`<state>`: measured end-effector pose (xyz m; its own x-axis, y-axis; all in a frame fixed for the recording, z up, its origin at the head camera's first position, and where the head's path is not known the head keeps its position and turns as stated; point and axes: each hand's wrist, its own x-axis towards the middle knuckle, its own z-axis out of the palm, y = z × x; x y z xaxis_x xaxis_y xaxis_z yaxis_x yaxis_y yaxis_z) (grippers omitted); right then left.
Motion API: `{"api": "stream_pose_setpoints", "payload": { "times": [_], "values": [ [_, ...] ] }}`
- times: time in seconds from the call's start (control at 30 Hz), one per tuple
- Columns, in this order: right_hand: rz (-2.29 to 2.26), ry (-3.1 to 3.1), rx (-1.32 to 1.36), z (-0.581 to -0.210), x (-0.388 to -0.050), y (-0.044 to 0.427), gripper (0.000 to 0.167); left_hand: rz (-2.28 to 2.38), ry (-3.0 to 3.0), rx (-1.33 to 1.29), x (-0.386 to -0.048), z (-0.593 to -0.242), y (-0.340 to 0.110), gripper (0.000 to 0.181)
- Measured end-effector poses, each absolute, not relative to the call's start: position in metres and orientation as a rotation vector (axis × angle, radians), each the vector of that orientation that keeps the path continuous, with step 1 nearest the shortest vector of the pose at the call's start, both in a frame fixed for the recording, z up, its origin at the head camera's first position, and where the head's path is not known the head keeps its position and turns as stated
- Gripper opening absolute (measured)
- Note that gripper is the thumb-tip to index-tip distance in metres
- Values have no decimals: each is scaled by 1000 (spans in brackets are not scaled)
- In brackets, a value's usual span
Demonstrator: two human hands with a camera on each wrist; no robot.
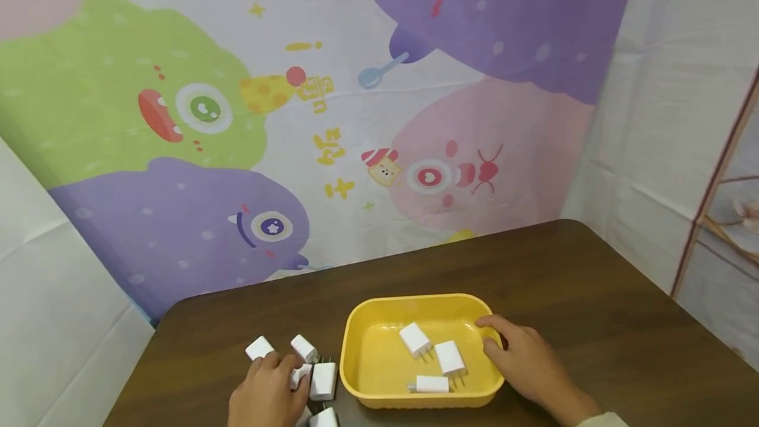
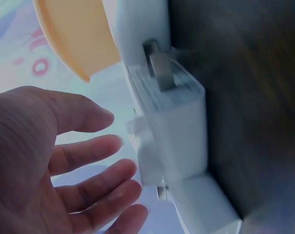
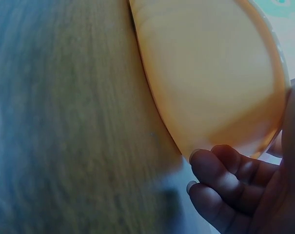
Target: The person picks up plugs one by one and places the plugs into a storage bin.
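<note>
My left hand (image 1: 268,393) hovers at a loose group of white wall chargers left of the yellow plastic basin. In the left wrist view its fingers are spread and relaxed, with a gap between them and a charger (image 2: 181,141) showing its metal prong. Under the fingertips lies a partly covered charger (image 1: 301,375), and another charger (image 1: 323,381) sits beside it. My right hand (image 1: 530,362) holds the right rim of the basin (image 1: 415,400). Seen from the right wrist, its curled fingertips (image 3: 210,168) touch the basin's outer wall. Three chargers (image 1: 449,357) lie inside the basin.
The dark wooden table (image 1: 551,269) carries everything. More chargers lie at the left, one (image 1: 259,348) beyond the left hand and one (image 1: 324,418) at the near edge of the picture. A cartoon-printed cloth (image 1: 332,229) hangs behind the table.
</note>
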<state>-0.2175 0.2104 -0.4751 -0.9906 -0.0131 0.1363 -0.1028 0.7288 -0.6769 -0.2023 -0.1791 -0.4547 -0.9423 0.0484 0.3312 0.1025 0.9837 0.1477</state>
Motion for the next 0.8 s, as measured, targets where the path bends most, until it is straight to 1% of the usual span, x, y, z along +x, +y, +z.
{"api": "stream_pose_setpoints", "payload": {
  "times": [0.33,0.8],
  "values": [
    [1113,-2802,83,-479,-217,214,27,-259,-2901,-22,-204,-458,-197,31],
    [1123,-2811,88,-478,-220,212,28,-325,-3081,57,-208,-461,-216,30]
  ]
}}
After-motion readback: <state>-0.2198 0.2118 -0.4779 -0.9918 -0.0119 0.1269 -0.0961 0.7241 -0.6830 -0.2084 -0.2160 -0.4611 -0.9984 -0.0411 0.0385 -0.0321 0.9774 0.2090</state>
